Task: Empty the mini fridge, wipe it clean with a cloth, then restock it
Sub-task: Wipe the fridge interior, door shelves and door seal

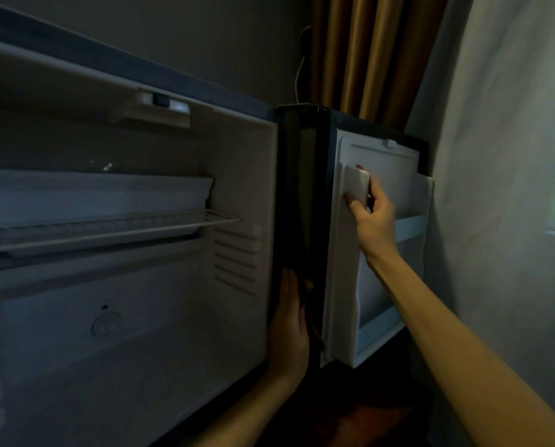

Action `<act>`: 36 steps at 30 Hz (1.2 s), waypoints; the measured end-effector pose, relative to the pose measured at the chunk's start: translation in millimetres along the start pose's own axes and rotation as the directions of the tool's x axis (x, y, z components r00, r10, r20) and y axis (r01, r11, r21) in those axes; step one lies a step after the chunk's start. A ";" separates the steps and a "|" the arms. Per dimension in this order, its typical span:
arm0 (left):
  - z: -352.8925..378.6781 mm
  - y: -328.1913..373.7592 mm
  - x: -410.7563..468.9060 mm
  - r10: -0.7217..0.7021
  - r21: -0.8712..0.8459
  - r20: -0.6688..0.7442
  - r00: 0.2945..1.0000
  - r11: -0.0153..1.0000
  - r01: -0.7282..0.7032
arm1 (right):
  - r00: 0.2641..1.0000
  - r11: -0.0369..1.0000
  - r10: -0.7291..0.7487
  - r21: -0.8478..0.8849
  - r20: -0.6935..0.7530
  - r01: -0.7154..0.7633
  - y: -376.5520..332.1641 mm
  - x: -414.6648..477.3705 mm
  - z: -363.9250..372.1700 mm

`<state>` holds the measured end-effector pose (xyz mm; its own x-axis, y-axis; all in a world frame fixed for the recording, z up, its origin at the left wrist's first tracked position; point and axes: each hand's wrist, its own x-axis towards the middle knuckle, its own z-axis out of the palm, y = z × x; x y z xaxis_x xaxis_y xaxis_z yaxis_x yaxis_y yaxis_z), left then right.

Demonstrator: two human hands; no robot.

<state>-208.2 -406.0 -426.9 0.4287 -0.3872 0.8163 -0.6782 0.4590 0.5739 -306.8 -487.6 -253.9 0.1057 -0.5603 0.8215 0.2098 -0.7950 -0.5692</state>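
The mini fridge [237,175] stands open, its white inside dim and without food. Inside, a wire shelf [108,230] carries a white tray [108,195]. The door [385,156] swings out to the right, showing its white inner panel and two bare door racks [411,225]. My right hand [374,221] presses a folded white cloth [356,188] against the upper left of that panel. Lower down, my left hand [289,327] grips the door's dark hinge-side edge, with the thumb on the black strip.
A gold curtain [360,53] hangs behind the fridge, with a thin cable [298,75] running down beside it. A grey sheer curtain [495,156] covers the right side, close to the door's outer edge. A dark wooden surface [366,414] lies below the door.
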 end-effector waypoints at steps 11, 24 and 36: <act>8.5 84.7 151.0 0.322 0.095 -0.130 0.938 0.946 -0.311 | 0.999 0.999 -0.033 -0.038 -0.003 0.033 1.2 1.3 0.1; 6.7 0.9 -98.5 -0.588 -0.015 -0.079 0.805 0.808 0.589 | 0.990 0.897 -0.057 -0.442 -0.131 -0.007 14.9 -36.1 19.2; 3.5 18.3 -39.8 -0.770 -0.057 0.035 0.637 0.635 0.770 | 0.985 0.924 -0.133 -0.372 -0.114 0.082 56.8 -79.2 20.7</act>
<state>-239.8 -385.1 -449.1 0.7743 -0.6283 0.0762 -0.0666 0.0389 0.9970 -283.2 -483.6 -350.7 -0.0342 -0.4723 0.8808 -0.1594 -0.8674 -0.4714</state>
